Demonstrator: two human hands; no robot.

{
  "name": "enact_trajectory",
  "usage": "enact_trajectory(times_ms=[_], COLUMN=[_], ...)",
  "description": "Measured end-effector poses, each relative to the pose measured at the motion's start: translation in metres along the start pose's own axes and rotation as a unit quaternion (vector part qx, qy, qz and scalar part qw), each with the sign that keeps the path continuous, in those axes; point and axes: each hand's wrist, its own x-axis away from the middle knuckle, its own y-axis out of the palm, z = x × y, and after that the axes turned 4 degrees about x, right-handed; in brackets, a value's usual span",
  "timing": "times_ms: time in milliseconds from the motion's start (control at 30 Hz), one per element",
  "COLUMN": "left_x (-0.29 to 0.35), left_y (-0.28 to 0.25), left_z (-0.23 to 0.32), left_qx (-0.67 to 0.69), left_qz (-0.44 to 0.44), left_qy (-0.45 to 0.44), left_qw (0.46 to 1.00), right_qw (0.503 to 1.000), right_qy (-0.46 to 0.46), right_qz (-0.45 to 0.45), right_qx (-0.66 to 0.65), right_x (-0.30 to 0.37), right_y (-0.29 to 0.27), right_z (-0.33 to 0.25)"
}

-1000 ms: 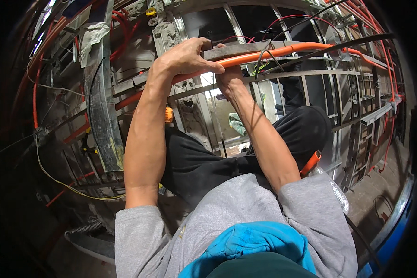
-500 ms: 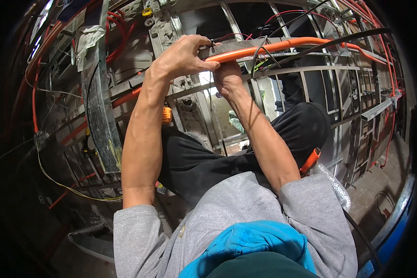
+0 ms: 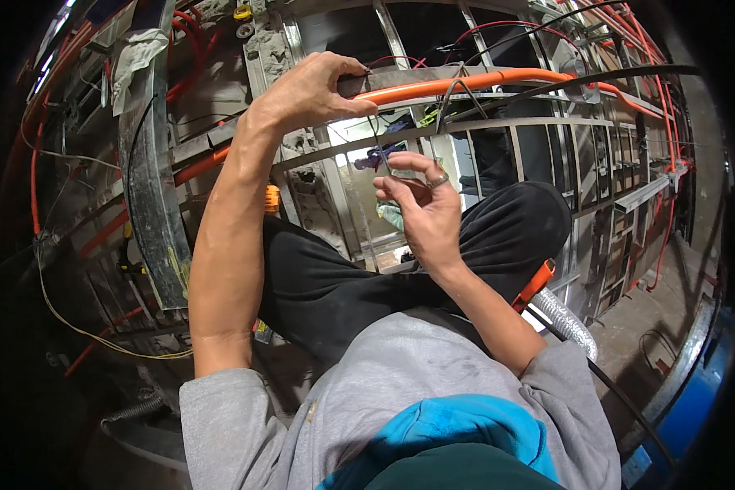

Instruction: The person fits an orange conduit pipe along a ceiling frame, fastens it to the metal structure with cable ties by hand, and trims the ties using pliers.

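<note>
An orange pipe [image 3: 474, 81] runs along a grey metal channel [image 3: 392, 79] in front of me. My left hand [image 3: 318, 91] is closed around both near their left end, thumb below and fingers over the top edge. Lower and to the right, my right hand [image 3: 426, 204] has its thumb and fingers curled in a pinch, with a ring on one finger. A thin dark wire [image 3: 379, 140] hangs from the pipe down to its fingertips. A loop of grey wire [image 3: 441, 110] circles the pipe further right.
My crossed legs [image 3: 514, 220] rest over a metal ceiling frame [image 3: 514, 124] with gaps between its bars. At left stands a long metal duct [image 3: 149, 204] with a white cloth [image 3: 139, 61]. An orange-handled tool [image 3: 535, 284] and silver flexible hose [image 3: 565, 322] lie at my right.
My right hand has come away from under the pipe, moving down toward me, and is now pinched at the wire. My left hand stays on the pipe. The view has shifted slightly.
</note>
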Motion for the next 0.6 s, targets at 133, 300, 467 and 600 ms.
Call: enact_trajectory(times_ms=[133, 300, 467, 600], left_x=[0.0, -0.002, -0.011, -0.006], left_y=[-0.004, 0.006, 0.007, 0.008], left_z=[0.02, -0.023, -0.017, -0.018], left_qx=[0.02, 0.074, 0.047, 0.041], left_qz=[-0.009, 0.055, 0.014, 0.038], left_qy=[-0.015, 0.045, 0.039, 0.043], left_qw=[1.0, 0.995, 0.998, 0.997], right_qw=[0.993, 0.961, 0.916, 0.916], right_qy=[-0.073, -0.263, -0.352, -0.294], right_qz=[-0.086, -0.083, 0.042, 0.123], right_qx=[-0.046, -0.039, 0.188, 0.245], right_x=[-0.009, -0.051, -0.083, -0.072], right_y=[-0.006, 0.032, 0.031, 0.052], right_z=[-0.033, -0.029, -0.015, -0.028])
